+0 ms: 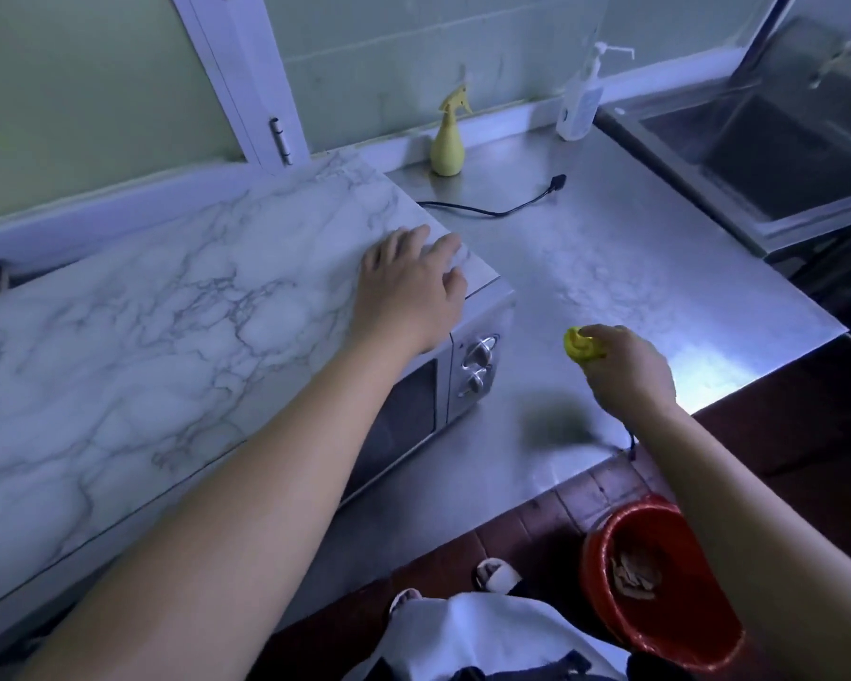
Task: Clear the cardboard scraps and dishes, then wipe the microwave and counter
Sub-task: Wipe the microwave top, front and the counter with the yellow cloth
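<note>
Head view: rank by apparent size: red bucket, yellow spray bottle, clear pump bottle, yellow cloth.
Red plastic bucket, nearest camera.
Clear pump bottle, yellow spray bottle: alike, unranked.
Crumpled yellow cloth, partly hidden in right hand.

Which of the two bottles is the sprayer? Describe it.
Look along the back edge of the steel counter, by the wall. The spray bottle stands just past the marble-topped microwave's far corner. It is yellow with a trigger; the pump bottle nearer the sink is clear.

No writing can be read here. The pump bottle [578,103], beyond the microwave [463,346] by the wall, bears a pale label, its print too blurred.
</note>
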`<state>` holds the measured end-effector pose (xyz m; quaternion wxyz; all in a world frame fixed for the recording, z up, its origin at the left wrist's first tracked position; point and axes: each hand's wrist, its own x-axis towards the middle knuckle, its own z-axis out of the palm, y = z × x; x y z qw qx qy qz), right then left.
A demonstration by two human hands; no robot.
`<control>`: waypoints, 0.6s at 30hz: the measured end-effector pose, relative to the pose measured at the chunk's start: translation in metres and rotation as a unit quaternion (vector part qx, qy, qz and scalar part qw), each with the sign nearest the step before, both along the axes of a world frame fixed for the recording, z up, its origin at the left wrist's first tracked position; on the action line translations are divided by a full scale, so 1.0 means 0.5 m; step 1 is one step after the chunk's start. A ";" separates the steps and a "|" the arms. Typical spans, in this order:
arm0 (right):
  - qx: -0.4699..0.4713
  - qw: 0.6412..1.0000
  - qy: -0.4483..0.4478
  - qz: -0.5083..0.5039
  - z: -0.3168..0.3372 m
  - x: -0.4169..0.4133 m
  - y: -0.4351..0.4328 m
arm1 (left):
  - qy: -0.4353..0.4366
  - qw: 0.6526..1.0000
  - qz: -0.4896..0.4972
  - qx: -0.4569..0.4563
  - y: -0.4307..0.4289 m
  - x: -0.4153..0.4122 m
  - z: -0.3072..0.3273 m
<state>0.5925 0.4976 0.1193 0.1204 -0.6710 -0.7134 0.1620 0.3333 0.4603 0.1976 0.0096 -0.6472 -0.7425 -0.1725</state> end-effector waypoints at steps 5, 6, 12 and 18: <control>-0.220 0.961 -0.032 0.162 -0.115 -0.018 0.009 | -0.015 1.000 0.017 0.009 -0.008 0.004 0.004; -0.247 0.950 -0.041 0.186 -0.137 -0.016 -0.001 | -0.019 1.000 0.017 0.010 -0.010 0.002 0.007; -0.187 0.961 0.104 0.174 -0.131 -0.008 0.052 | -0.040 0.999 0.033 -0.005 -0.013 0.006 0.022; -0.008 0.907 0.346 0.238 0.120 -0.145 0.157 | -0.238 0.952 0.121 0.148 -0.085 0.055 0.041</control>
